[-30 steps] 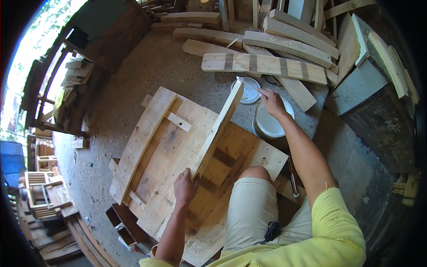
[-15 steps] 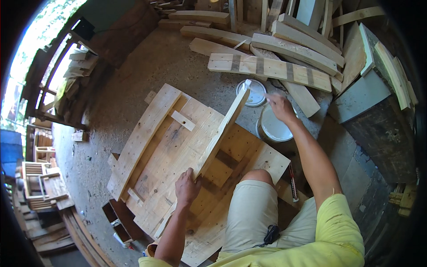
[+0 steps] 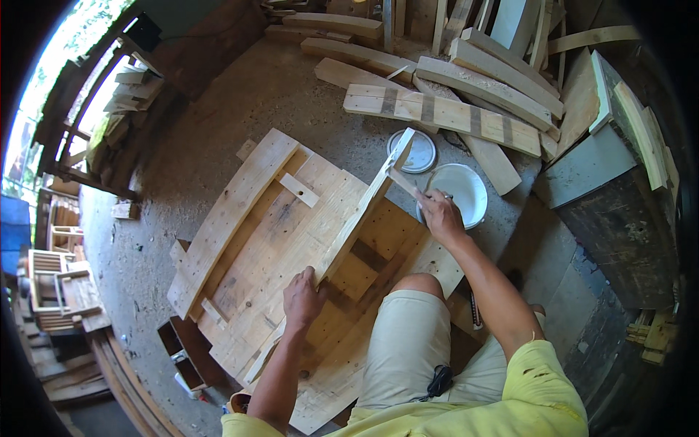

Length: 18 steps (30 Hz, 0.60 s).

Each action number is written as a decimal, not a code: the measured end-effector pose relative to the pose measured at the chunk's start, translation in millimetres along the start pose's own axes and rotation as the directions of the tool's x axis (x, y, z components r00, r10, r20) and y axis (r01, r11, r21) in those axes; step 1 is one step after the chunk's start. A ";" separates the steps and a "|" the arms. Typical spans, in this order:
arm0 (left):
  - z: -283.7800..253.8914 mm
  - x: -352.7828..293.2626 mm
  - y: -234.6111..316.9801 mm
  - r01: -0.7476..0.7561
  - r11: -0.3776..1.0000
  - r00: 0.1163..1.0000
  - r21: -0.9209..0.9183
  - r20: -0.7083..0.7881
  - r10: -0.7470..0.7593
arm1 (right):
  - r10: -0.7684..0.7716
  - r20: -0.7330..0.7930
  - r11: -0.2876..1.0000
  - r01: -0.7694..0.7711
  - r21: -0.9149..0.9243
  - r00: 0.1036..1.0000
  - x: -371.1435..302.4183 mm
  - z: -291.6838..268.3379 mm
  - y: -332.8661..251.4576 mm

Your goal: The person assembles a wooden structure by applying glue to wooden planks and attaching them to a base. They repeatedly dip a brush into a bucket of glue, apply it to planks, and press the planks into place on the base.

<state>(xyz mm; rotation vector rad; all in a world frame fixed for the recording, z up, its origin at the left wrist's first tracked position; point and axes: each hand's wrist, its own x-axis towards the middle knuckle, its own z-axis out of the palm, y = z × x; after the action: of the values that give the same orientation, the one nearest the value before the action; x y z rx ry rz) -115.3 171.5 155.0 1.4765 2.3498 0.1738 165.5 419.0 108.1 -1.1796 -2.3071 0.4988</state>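
Note:
My left hand [image 3: 302,300] is closed around the lower part of a long curved wooden piece [image 3: 362,218], which stands on edge over a wide plank panel [image 3: 269,233]. White, wet-looking streaks run along its upper edge. In my right hand [image 3: 441,215] is a thin flat stick [image 3: 405,181], pinched between the fingers. Its tip meets the wooden piece near the far end. Just beyond that hand stands a round white-lined bucket [image 3: 477,191], with white inside. A round lid [image 3: 421,153] lies on the floor behind the piece's far end.
Curved boards [image 3: 480,87] are piled at the back right. A dark-sided box or cabinet [image 3: 619,226] stands at the right. A brown open box [image 3: 191,353] sits by the panel's left corner. Slatted wooden frames [image 3: 54,291] lie at the far left.
My right hand has come from above the bucket leftward and nearer, bringing the stick to the wooden piece's edge. The left hand keeps its hold.

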 end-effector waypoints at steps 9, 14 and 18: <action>3.2 1.0 -3.3 -0.008 1.000 1.000 0.000 0.010 0.008 | 0.039 -0.030 0.997 -0.038 0.061 0.999 39.7 -37.1 17.1; 1.4 0.4 -2.9 -0.016 1.000 1.000 -0.021 0.010 0.017 | 0.024 -0.009 0.997 -0.024 0.069 1.000 53.5 -26.2 31.2; 0.0 -1.6 -7.8 0.006 0.999 1.000 -0.033 -0.002 -0.006 | -0.073 0.137 0.977 0.043 0.210 0.988 11.9 -18.6 -5.4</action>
<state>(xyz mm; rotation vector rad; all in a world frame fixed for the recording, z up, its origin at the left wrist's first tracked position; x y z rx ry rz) -121.3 166.6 153.1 1.4550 2.3417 0.2114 166.8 427.6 129.1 -1.0023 -2.3350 0.8041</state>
